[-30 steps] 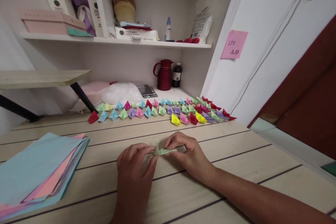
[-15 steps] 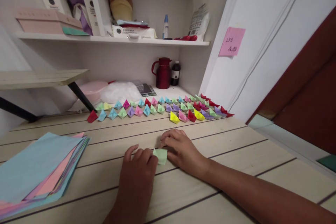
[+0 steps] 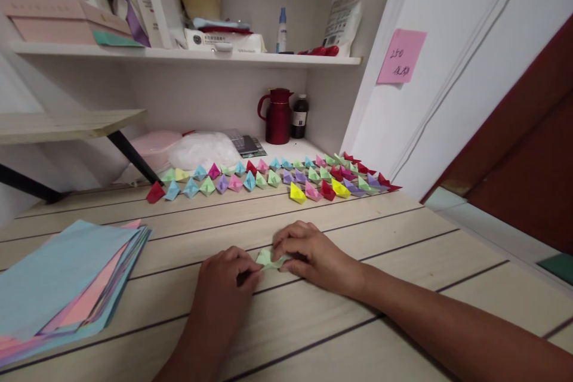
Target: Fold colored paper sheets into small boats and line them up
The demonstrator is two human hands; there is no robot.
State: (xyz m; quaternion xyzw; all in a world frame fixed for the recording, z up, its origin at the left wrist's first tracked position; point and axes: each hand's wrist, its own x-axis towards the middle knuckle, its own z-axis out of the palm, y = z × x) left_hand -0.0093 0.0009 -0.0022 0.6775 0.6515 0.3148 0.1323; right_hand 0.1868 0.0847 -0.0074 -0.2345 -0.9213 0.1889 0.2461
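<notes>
A small folded piece of light green paper (image 3: 267, 258) lies on the wooden table (image 3: 313, 316) between my two hands. My left hand (image 3: 224, 289) pinches its left side with curled fingers. My right hand (image 3: 308, 253) presses and pinches its right side, fingers bent down over it. Most of the paper is hidden under my fingertips. Beyond my hands, rows of small folded paper boats (image 3: 273, 179) in several colours stand along the back of the table.
A stack of coloured paper sheets (image 3: 62, 280) lies at the left. A red jug (image 3: 277, 114) and dark bottle (image 3: 299, 116) stand at the back wall. A shelf (image 3: 188, 55) holds boxes and packets. A pink sticky note (image 3: 400, 57) hangs on the white panel.
The green paper was held up between my fingers, then laid flat on the table. Now both hands pinch it low on the table, and it looks narrower.
</notes>
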